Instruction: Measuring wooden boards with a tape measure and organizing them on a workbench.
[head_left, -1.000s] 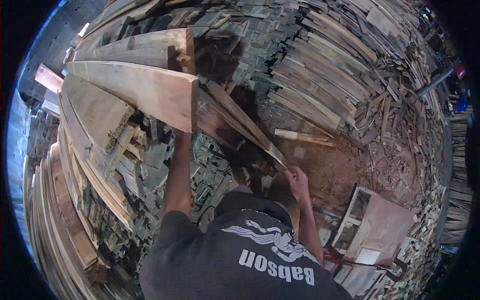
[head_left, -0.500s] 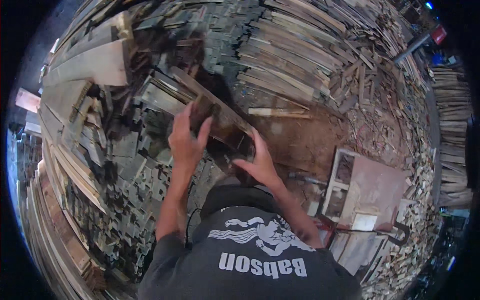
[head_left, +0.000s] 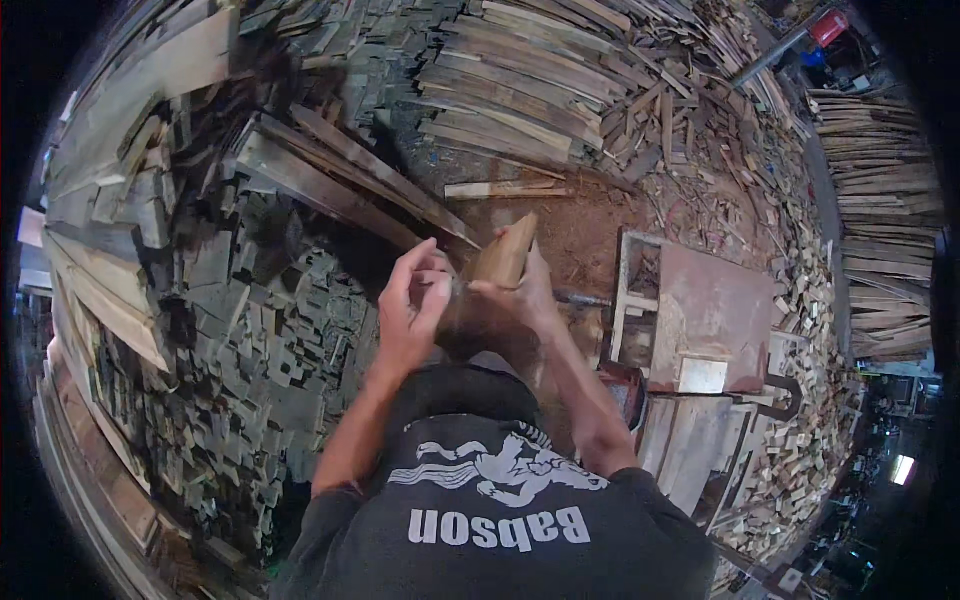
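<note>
A short wooden block [head_left: 503, 255] with a light brown face is gripped in my right hand [head_left: 532, 288], thumb on its near side and fingers around its right edge. It is tilted up in front of my body. Just left of it, apart from the block, my left hand [head_left: 412, 305] is raised with loosely curled fingers and nothing seen in them. Beyond my hands several long boards [head_left: 325, 185] lie slanting, their near ends close to my left fingertips. The space between my hands is slightly blurred.
Stacked planks [head_left: 510, 85] lie at the far side. A dense pile of wood offcuts [head_left: 270, 370] fills the left. A machine with a flat reddish-brown top [head_left: 715, 310] stands to my right, with small wood scraps [head_left: 800, 440] beyond it. Brown ground [head_left: 590, 225] shows ahead.
Both hands were around a dark wooden piece by the boards. Now the right hand alone holds a block, its lighter face showing, and the left has come off. The view has shifted right.
</note>
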